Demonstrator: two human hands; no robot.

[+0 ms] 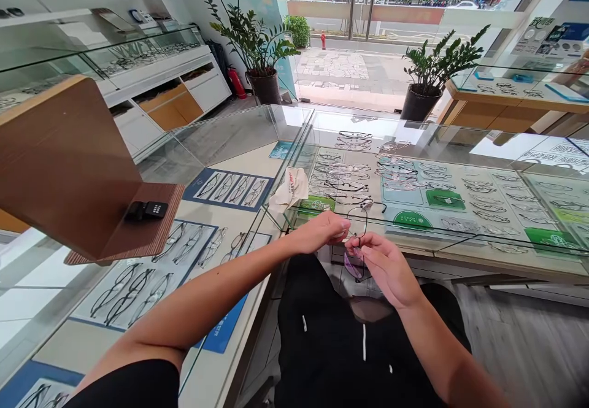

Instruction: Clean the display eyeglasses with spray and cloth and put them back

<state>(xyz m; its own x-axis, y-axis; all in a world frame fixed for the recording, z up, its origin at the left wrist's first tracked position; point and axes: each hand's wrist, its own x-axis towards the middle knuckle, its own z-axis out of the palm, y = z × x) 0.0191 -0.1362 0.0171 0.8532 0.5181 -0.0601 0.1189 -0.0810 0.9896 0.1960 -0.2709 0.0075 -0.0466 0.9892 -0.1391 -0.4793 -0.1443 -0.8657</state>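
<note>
pinching eyeglasses (353, 267), left hand (324, 231), right hand (386, 267); glass counter (332, 123) ahead; potted plants (264, 55) beyond

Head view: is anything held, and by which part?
Glasses: the right hand pinches them near the bridge; the left hand is at the upper rim, its exact grip unclear.

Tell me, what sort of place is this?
Most likely an eyewear shop: rows of spectacle frames lie under glass counters, and the person's left hand and right hand hold a pair of glasses with a purplish lens.
</note>
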